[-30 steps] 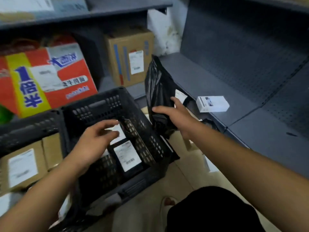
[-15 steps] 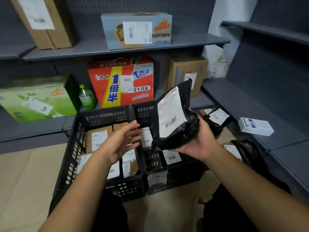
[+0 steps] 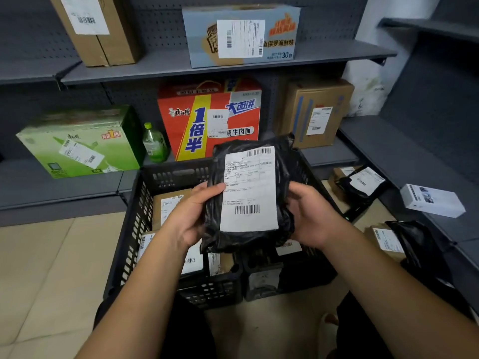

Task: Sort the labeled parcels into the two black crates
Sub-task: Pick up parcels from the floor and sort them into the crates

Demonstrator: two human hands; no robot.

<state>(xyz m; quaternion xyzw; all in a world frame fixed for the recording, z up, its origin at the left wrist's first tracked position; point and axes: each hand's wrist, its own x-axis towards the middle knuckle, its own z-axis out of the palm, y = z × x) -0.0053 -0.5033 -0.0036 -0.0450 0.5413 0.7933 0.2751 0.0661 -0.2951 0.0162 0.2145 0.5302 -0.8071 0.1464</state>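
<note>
A black plastic mailer bag with a white barcode label [image 3: 248, 193] is held up in the air above the two crates, label facing the camera and roughly upright. The left hand [image 3: 191, 213] grips its left edge, thumb laid across the front by the label and fingers curled behind. The right hand [image 3: 311, 216] clasps the right edge, thumb on the front and fingers hidden behind the bag.

Below, two black slotted plastic crates stand side by side on the beige tiled floor [image 3: 39, 268]. The left crate [image 3: 134, 229] holds several labelled brown cardboard parcels [image 3: 168, 203]; the right crate [image 3: 272, 283] is mostly hidden by the bag, with a white label showing inside.

Behind them, on the low grey metal shelf [image 3: 64, 182], sit a green drinks carton [image 3: 77, 141], a green plastic bottle [image 3: 154, 143], a red and yellow noodle carton [image 3: 181, 120] and a brown taped cardboard box [image 3: 316, 112]. On the floor to the right lies another black labelled mailer [image 3: 363, 182], and a small white box [image 3: 431, 200] rests on the right-hand shelf
</note>
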